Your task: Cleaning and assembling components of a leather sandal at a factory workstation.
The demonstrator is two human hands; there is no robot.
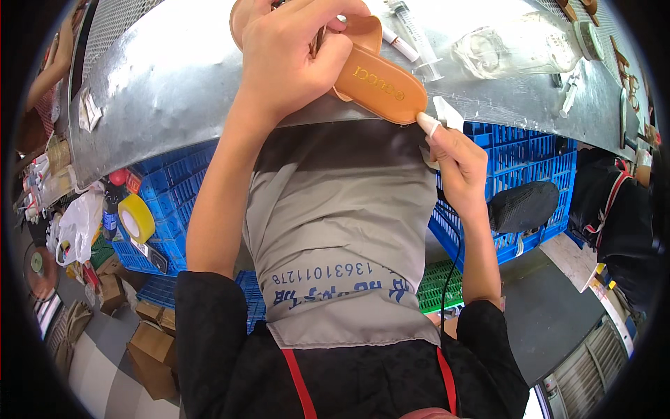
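Note:
A tan sandal (373,84) with gold lettering on its insole is held tilted above the near edge of the metal table. My left hand (289,59) is closed around its front part, covering much of the upper. At the heel end, my right hand (457,164) has a fingertip pressed against the rim. White cloth (447,113) wraps that fingertip and sticks out beside it, with the other fingers curled in. Just beyond the sandal lie a syringe (419,42) and a small white tube (401,47).
On the metal table (153,91), a clear glass jar (520,49) lies on its side near a smaller syringe (571,91). Blue crates (502,146) stand below the edge, one with yellow tape (136,218). Another person's arm (52,66) shows at far left.

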